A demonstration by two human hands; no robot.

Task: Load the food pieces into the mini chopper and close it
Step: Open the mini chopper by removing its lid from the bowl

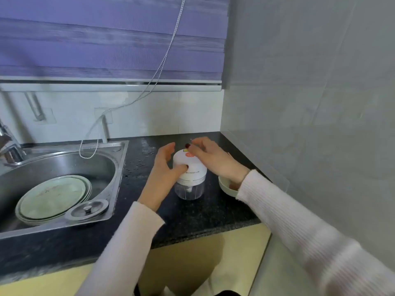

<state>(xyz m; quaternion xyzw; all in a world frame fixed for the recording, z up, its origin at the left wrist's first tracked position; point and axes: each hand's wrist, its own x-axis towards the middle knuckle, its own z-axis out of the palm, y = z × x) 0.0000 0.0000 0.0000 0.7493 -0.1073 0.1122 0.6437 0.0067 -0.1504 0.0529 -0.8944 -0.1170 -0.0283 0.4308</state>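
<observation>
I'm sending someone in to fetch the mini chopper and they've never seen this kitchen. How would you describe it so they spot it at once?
Start at the steel sink; to its right runs the dark speckled counter. The mini chopper stands there between the person's left hand and right hand, beside a pale bowl. Nothing else there has its white domed top over a clear cup.

Left hand (164, 167) and right hand (210, 155) forward, fingers (171, 147) loosely spread.

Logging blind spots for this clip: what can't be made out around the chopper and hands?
- Head view: bowl contents, mostly hidden by the right sleeve.
- Head view: whether food sits in the chopper cup; too blurred.
- Head view: whether the right hand touches the white lid; left hand thumb rests on it.
</observation>
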